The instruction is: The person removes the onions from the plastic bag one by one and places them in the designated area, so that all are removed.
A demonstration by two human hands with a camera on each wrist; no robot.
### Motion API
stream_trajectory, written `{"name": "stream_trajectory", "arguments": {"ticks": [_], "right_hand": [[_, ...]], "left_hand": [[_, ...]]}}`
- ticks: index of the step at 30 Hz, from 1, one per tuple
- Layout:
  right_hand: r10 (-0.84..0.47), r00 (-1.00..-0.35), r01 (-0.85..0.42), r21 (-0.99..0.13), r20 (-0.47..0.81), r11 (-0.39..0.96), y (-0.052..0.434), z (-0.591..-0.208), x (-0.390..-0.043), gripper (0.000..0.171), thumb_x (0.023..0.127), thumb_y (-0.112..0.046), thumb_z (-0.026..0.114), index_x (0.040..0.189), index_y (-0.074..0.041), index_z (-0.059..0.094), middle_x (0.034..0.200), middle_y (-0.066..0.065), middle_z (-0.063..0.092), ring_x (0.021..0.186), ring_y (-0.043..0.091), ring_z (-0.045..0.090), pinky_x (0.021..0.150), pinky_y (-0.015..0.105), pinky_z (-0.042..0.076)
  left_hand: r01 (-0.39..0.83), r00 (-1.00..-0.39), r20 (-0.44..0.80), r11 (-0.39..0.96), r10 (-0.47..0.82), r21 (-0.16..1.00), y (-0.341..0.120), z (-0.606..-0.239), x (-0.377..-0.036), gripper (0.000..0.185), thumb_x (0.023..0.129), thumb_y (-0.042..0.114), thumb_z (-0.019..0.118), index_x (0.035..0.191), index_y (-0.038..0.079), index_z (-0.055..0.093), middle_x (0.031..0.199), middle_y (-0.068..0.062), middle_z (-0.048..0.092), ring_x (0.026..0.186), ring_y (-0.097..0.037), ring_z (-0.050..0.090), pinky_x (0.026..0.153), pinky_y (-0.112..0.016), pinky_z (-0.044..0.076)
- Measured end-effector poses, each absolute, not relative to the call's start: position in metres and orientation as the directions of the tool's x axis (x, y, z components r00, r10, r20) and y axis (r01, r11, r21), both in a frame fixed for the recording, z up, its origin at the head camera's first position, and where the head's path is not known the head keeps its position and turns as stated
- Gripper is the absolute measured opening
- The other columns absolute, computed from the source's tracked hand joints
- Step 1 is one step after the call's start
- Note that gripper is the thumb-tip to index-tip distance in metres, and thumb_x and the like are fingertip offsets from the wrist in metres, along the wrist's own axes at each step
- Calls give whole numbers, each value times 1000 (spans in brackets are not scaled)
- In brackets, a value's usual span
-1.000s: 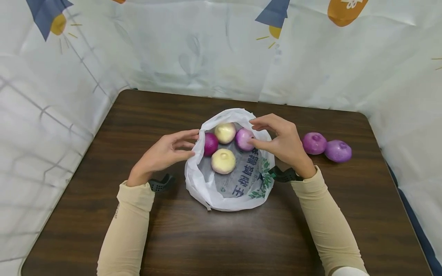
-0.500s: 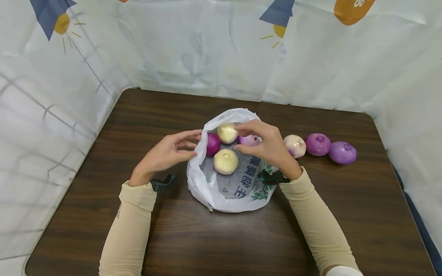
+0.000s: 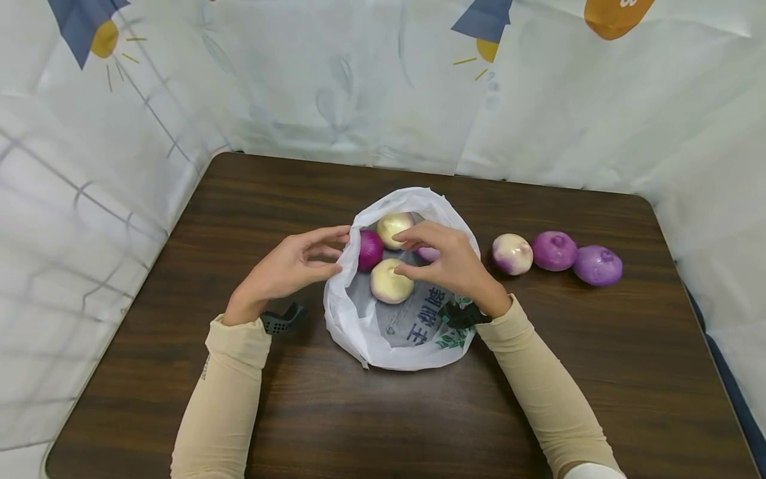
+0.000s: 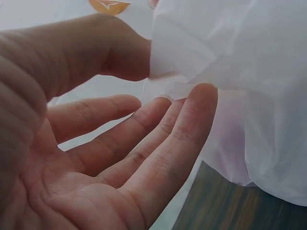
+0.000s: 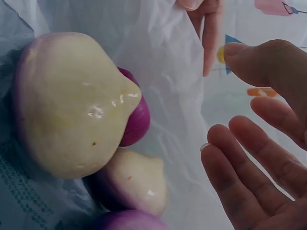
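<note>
The left hand [image 3: 287, 269] pinches the bag [image 3: 350, 319] rim at frame centre; the right hand [image 3: 445, 263], open and nearer, hovers just above the onions [image 3: 390, 283] inside.

The right hand [image 3: 447, 261] covers most of the pale purple onion [image 3: 427, 253] in the plastic bag [image 3: 347, 313]. Bag's print is partly hidden by the wrist. Counter's [image 3: 628, 372] near edge runs out of frame.

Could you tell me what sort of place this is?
Probably a staged tabletop set-up, not a kitchen: a dark wooden table enclosed by printed white sheets, with onions and a white plastic bag.
</note>
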State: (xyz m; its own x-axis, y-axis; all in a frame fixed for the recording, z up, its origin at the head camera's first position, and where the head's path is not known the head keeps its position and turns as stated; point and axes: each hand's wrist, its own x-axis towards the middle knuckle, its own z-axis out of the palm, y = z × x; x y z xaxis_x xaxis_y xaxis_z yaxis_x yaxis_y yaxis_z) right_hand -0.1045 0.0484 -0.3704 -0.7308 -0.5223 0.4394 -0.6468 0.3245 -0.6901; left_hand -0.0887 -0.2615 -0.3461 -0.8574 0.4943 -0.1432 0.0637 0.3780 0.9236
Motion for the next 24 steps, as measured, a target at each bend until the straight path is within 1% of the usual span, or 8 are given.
{"name": "stream_trajectory", "arguments": {"ticks": [5, 9, 13, 17, 21, 24], "right_hand": [[-550, -744, -614, -712, 379, 340, 46, -376, -103, 52, 73, -16, 95, 119, -5, 74, 104, 12, 76, 95, 29, 74, 89, 38, 63], [-569, -753, -592, -719, 331, 364, 45, -379, -102, 53, 74, -19, 95, 121, -7, 74, 105, 12, 75, 97, 29, 71, 89, 43, 60], [-583, -758, -574, -724, 293, 382, 45, -385, -102, 53, 75, -18, 94, 122, -6, 73, 109, 12, 76, 99, 29, 71, 91, 46, 59], [-590, -763, -563, -721, 264, 404, 45, -388, -103, 52, 77, -21, 93, 123, -9, 73, 113, 10, 75, 101, 27, 70, 92, 44, 59], [-594, -768, -549, -723, 239, 420, 45, -389, -103, 53, 76, -24, 93, 124, -11, 73, 116, 8, 75, 103, 24, 70, 94, 42, 59], [-595, -773, -542, -718, 221, 437, 45, -391, -103, 54, 76, -24, 94, 124, -12, 74, 115, 5, 75, 103, 22, 70, 94, 41, 59]], "left_hand": [[60, -857, -147, 380, 493, 923, -260, -346, -88, 66, 94, 3, 72, 155, 7, 46, 154, -17, 53, 127, -36, 63, 91, -13, 56], [58, -856, -146, 373, 495, 926, -260, -345, -88, 66, 95, 3, 71, 155, 7, 46, 154, -17, 53, 126, -36, 63, 91, -13, 56], [61, -855, -145, 374, 498, 925, -260, -346, -87, 66, 95, 4, 72, 155, 7, 46, 154, -18, 53, 126, -35, 64, 92, -13, 56], [64, -856, -142, 375, 497, 925, -260, -347, -88, 66, 95, 3, 72, 155, 8, 46, 154, -18, 53, 125, -33, 64, 92, -14, 56], [66, -857, -136, 368, 497, 928, -259, -347, -88, 66, 94, 3, 72, 155, 8, 46, 153, -17, 53, 122, -28, 65, 92, -15, 57], [63, -856, -137, 363, 499, 930, -259, -347, -89, 66, 94, 3, 72, 155, 8, 46, 153, -17, 53, 122, -27, 65, 92, -15, 57]]}}
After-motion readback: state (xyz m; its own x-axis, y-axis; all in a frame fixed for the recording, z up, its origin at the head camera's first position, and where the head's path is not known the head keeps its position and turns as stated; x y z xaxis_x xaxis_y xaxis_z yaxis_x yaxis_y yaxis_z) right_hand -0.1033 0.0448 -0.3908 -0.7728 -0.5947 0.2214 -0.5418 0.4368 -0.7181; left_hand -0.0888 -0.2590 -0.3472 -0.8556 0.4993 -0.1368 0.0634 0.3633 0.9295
